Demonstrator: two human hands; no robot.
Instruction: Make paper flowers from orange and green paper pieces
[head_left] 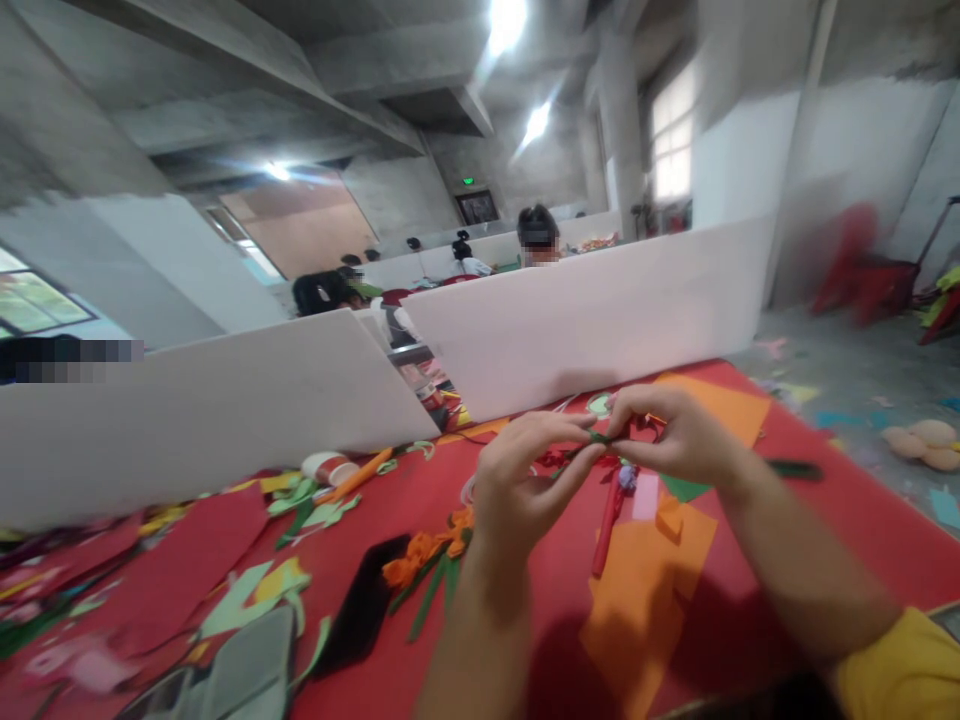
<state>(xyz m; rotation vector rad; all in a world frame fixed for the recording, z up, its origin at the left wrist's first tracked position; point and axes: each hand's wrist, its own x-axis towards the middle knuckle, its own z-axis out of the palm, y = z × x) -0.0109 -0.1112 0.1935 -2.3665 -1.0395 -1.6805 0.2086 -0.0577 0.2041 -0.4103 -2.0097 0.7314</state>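
Both hands are raised over the red tabletop (555, 590), their fingertips meeting. Between thumb and fingers my left hand (525, 475) pinches one end of a small dark green strip (598, 437), perhaps paper. My right hand (667, 430) pinches the same strip from the other side. Below them lie a red stick (607, 530) with a small purple piece (627, 478) near its top and several orange paper sheets (637, 620). Beside my left forearm are orange paper flowers (424, 555) with green stems. Blur hides the strip's exact shape.
A black phone (364, 600) and a grey case (251, 665) lie at the left, among green and red paper scraps. A white tape roll (330, 468) sits near the white partition (592, 325) along the table's far edge. People sit beyond it. A red chair (862, 265) stands right.
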